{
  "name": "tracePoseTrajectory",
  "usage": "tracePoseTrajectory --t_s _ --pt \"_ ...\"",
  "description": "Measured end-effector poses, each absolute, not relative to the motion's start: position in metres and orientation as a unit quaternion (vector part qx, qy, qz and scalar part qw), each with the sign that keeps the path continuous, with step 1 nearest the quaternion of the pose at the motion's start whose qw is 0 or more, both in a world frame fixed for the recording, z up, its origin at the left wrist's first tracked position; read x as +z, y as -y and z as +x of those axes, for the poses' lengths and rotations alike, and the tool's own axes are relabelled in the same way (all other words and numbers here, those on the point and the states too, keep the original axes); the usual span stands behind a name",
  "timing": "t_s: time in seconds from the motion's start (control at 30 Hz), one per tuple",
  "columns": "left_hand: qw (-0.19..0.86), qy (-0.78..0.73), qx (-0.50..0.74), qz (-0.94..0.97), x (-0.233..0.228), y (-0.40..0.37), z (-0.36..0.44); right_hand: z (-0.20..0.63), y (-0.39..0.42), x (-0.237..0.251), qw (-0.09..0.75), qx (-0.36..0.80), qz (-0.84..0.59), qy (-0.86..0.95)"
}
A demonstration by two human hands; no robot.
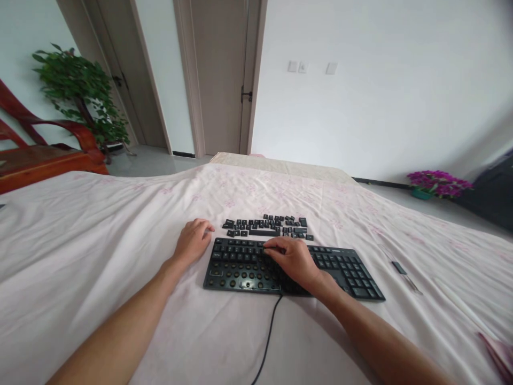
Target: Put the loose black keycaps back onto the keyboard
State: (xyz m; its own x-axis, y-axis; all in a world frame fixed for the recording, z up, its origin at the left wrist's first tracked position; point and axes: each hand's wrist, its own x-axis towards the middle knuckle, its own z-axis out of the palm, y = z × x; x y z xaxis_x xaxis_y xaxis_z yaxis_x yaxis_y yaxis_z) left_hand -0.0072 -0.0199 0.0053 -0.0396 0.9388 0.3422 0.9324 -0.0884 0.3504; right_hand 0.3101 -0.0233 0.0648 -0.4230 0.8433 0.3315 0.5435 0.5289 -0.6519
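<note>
A black keyboard [234, 254] lies on the pale cloth, its upper rows and number pad fitted with keycaps and its lower left rows showing bare round key posts. Over its upper middle rows, my right hand [294, 259] has thumb and fingers pinched together; whatever is between the fingertips is hidden. My left hand [193, 238] rests on the cloth beside the keyboard's upper left corner, fingers loosely bent, thumb apart, holding nothing. Behind the keyboard lie several loose black keycaps [251, 222], with a long space bar keycap [264, 232] among them.
A wire tool with a dark handle [399, 267] lies right of the keyboard. The keyboard's cable [271, 331] runs toward me across the wrinkled floral cloth [160, 198]. A wooden chair [60, 149] and a leafy plant [76, 80] stand left; purple flowers [438, 183] are at right.
</note>
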Motion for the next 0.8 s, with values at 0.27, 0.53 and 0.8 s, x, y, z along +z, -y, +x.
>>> tracePoseTrajectory --t_s 0.27,0.53,0.8 --pt "0.013 -0.678 0.261 0.687 0.006 0.022 -0.007 0.309 0.034 0.052 0.242 0.011 -0.33 0.912" --pt "0.01 -0.676 0.271 0.685 0.007 0.023 -0.006 0.311 0.035 0.047 0.202 -0.082 -0.268 0.938" --pt "0.01 -0.678 0.269 0.684 0.006 0.022 -0.006 0.307 0.039 0.052 0.191 -0.093 -0.266 0.94"
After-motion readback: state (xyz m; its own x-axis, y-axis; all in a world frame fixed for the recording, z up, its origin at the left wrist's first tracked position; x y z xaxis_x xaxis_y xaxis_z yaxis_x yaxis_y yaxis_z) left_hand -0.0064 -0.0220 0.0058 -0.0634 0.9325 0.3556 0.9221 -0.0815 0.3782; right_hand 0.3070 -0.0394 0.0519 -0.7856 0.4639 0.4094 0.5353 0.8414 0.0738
